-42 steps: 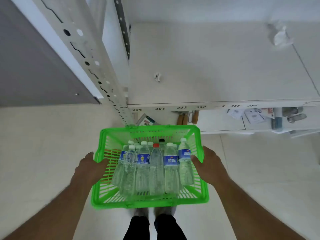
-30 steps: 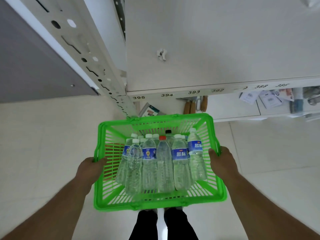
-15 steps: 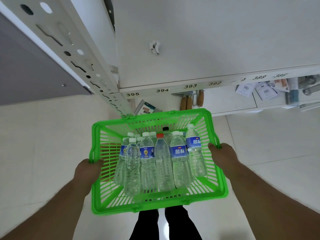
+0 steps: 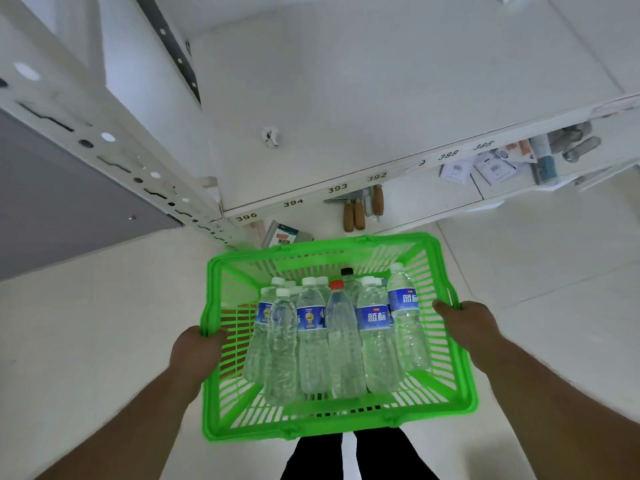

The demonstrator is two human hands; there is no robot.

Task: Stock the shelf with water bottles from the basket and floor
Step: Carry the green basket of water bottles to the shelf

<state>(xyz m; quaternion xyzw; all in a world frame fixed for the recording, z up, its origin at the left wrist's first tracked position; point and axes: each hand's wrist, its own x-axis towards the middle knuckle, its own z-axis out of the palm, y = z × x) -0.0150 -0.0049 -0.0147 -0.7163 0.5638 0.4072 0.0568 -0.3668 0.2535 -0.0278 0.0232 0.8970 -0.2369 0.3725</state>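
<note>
left hand (image 4: pixel 195 351): grip curled on left rim of green basket (image 4: pixel 332 426)
right hand (image 4: pixel 465 325): grip curled on right rim
water bottles (image 4: pixel 341 337): upright, packed inside basket
white shelf (image 4: pixel 381 109): just beyond basket, bare

Shelf edge (image 4: pixel 346 192) carries black slot numbers, left to right: 395, 394, 393, 392, then a partly hidden digit, 388, and a blurred one, maybe 386. Two water bottles (image 4: pixel 375 327) in the green basket (image 4: pixel 339 426) have blue labels with white Chinese characters reading 蓝标. Other bottle labels, and the packets (image 4: pixel 491 169) on the lower shelf, are too small to read.
</note>
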